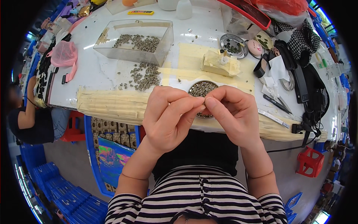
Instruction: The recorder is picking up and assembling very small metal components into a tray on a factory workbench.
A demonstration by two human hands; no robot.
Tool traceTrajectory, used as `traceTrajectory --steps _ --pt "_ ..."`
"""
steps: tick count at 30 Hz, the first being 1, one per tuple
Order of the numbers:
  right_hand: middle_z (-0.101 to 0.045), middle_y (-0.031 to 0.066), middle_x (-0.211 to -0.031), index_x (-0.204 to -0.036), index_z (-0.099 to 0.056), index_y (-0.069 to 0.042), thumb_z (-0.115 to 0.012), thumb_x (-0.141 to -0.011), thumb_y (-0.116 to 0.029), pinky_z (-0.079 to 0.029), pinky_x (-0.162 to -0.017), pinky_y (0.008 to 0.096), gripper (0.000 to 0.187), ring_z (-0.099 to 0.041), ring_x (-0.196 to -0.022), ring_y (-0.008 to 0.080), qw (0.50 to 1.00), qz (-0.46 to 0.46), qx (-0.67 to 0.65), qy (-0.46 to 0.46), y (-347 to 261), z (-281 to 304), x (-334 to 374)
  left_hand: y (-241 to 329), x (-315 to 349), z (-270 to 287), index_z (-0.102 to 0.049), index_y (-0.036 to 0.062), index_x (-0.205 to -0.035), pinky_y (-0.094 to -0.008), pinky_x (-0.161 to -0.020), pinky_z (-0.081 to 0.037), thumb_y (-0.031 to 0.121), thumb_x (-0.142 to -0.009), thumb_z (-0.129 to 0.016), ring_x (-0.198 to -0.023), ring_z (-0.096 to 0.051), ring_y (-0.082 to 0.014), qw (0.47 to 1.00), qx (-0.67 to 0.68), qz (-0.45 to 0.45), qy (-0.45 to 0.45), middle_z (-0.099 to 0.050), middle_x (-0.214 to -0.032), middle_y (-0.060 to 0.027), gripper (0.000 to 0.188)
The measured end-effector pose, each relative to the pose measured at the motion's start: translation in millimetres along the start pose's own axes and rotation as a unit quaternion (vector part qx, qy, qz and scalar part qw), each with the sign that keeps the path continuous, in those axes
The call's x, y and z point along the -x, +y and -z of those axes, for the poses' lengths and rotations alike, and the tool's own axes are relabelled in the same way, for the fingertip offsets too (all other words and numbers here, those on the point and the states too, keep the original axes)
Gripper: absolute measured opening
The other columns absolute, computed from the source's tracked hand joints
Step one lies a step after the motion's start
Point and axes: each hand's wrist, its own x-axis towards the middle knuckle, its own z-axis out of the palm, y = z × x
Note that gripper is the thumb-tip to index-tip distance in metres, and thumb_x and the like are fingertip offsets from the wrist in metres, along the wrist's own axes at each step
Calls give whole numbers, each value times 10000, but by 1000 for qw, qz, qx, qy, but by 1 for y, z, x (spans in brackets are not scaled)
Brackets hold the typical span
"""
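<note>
My left hand (167,115) and my right hand (234,114) meet fingertip to fingertip above the front edge of the table. Both are closed in a pinch; whatever lies between the fingertips is too small to name. Just behind and below them stands a round dish (190,89) full of small metal parts (203,88), partly hidden by my fingers. A loose pile of similar small metal parts (145,76) lies to the left, in front of a clear plastic box (164,48) that holds more of them.
Beyond the dish sits a tape-covered block (220,64), with a round tin (242,52) of dark pieces behind it. Tweezers (281,104) and a black strap (285,56) lie at right. A pink mesh basket (64,54) stands left. Another person (33,119) sits at far left.
</note>
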Motion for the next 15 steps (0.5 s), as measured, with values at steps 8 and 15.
traceTrajectory --steps 8,15 --pt "-638 14 -691 -833 -674 26 -700 -868 -45 -436 -555 217 83 -533 -596 59 981 117 154 11 -1 3 -3 6 1 3 -722 23 -951 -302 -618 -447 -38 -728 -802 -730 -577 -207 999 16 39 -11 -623 -858 -53 244" --pt "-635 -10 -701 -848 -667 25 -673 -894 -57 -440 -581 201 94 -532 -628 33 996 52 74 7 0 0 -1 6 6 -3 -722 32 -946 -296 -628 -451 -54 -743 -788 -732 -577 -201 997 49 52 21 -623 -859 -54 231"
